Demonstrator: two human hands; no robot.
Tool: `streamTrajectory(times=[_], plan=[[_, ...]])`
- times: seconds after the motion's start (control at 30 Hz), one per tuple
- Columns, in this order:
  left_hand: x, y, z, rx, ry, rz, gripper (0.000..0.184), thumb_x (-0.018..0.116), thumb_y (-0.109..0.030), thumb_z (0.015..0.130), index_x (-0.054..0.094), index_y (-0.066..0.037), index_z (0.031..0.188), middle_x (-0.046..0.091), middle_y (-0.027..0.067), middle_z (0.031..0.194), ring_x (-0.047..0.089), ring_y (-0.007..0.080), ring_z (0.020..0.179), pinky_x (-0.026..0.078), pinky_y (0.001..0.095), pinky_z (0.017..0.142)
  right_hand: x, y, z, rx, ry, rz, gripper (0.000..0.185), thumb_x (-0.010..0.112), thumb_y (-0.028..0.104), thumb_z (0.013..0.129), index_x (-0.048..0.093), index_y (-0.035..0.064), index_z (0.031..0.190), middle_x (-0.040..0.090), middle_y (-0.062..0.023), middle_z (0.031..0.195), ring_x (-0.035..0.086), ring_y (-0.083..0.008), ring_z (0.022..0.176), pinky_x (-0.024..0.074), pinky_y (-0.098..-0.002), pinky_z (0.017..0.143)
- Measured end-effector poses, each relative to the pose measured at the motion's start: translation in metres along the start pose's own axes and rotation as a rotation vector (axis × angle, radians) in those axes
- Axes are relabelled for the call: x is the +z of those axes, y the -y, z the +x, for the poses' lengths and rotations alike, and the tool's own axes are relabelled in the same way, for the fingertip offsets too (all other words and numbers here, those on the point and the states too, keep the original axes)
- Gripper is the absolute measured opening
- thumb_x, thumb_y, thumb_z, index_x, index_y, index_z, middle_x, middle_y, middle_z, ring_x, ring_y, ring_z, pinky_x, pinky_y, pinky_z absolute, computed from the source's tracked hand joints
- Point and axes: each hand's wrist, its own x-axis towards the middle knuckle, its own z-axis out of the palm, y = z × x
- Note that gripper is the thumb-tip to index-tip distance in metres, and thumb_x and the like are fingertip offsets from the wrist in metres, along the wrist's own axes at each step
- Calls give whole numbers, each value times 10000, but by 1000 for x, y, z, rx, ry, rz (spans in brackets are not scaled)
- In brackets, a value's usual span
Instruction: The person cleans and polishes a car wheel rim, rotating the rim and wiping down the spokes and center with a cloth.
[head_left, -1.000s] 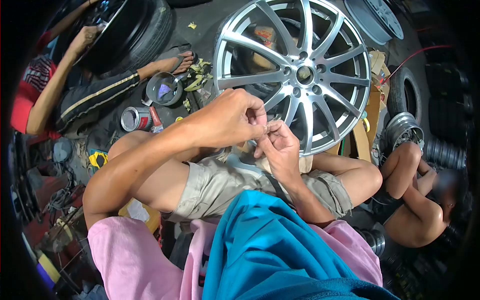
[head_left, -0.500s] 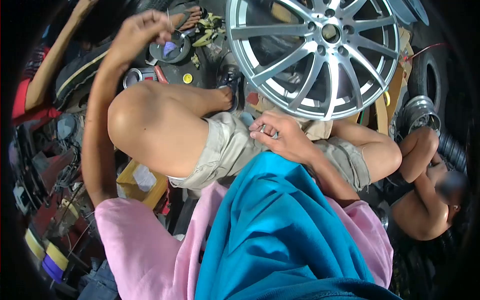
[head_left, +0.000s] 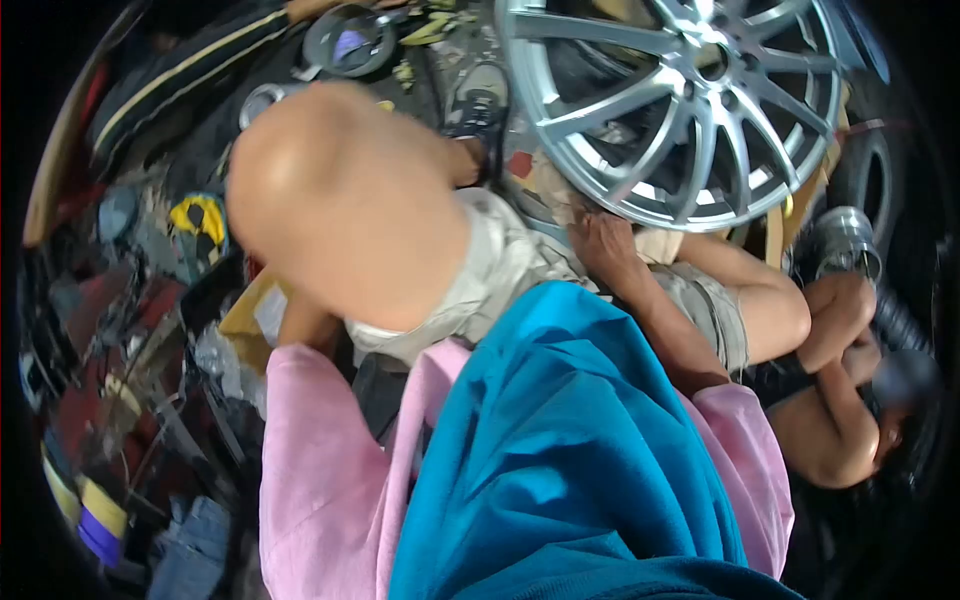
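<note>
A silver multi-spoke alloy wheel rim [head_left: 665, 150] stands tilted in front of my legs. At its lower edge, beside a beige cloth [head_left: 662, 246], is my right hand [head_left: 608, 245]. Its knuckles face up and its fingers are curled downward. The fingertips are hidden, so I cannot make out what they hold. My left arm reaches down behind my raised knee [head_left: 290, 150], which hides the left hand. Near that arm sits a yellowish wooden box [head_left: 245, 325] with something pale in it.
A round pan [head_left: 318, 45] with something purple inside lies at the upper left. Yellow-and-black material [head_left: 205, 225] and cluttered parts fill the left side. At the right are a tyre [head_left: 868, 175], a metal wheel [head_left: 845, 235] and another person's bent arm [head_left: 850, 410].
My left hand has swung down from the upper left and out of sight behind my knee. My right hand has moved from my lap to the wheel rim's lower edge. The view has shifted.
</note>
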Motion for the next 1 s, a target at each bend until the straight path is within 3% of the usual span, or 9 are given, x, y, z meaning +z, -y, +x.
streamTrajectory(times=[0.03,0.1,0.13,0.2,0.23,0.27,0.37,0.53,1.0], plan=[[8,3,-4,23,-56,-6,146,689,-154,870,718,-33,946,738,126,885,719,254,851,548,364,793,14,-1,6,-47,-95,21,255,693,219,885,666,-5,1003,626,-164,832,627,-325,789,497,-439,703],[24,3,-15,49,-171,-12,151,683,-150,852,726,-32,936,743,143,885,725,279,855,552,386,802,18,-6,7,78,189,-76,192,623,173,904,687,28,1013,717,-218,942,712,-370,856,547,-517,697],[30,2,-20,48,-230,-16,155,680,-149,843,729,-31,931,746,151,886,728,292,857,554,396,806,13,-8,13,42,95,-53,193,604,173,917,696,31,1010,724,-232,921,721,-389,840,560,-523,708],[42,-2,-24,28,-335,-26,163,673,-145,825,737,-30,921,751,167,886,734,318,861,558,417,815,-4,-11,21,161,335,-47,234,590,215,941,707,22,1000,729,-253,875,728,-423,801,579,-530,726],[45,0,-22,0,-388,-27,167,670,-144,816,741,-30,916,754,175,886,737,330,864,561,428,820,-16,-11,20,317,669,-76,277,595,257,952,710,9,995,727,-260,850,726,-437,778,583,-530,734],[45,4,-20,-34,-433,-29,172,667,-142,807,744,-29,911,757,184,886,740,343,866,563,439,824,-31,-10,13,197,575,-86,343,614,336,947,718,11,980,721,-252,811,715,-445,730,582,-536,719],[51,27,-2,-203,-498,-49,161,651,-118,809,751,-27,895,762,192,895,744,350,860,569,439,816,-80,4,9,255,529,73,287,660,306,876,686,24,923,698,-260,750,712,-419,727,559,-540,696],[58,39,23,-120,-682,-126,154,628,-119,842,718,-2,885,751,179,840,738,330,808,570,438,794,-137,0,-8,372,577,35,301,682,365,866,751,115,1020,721,-226,825,712,-430,799,573,-514,738],[38,19,24,-31,-633,-20,163,656,-138,888,718,-4,958,747,155,890,719,253,821,565,383,781,-271,15,-10,636,669,150,251,673,276,883,692,28,916,673,-253,810,663,-436,805,514,-512,731]])
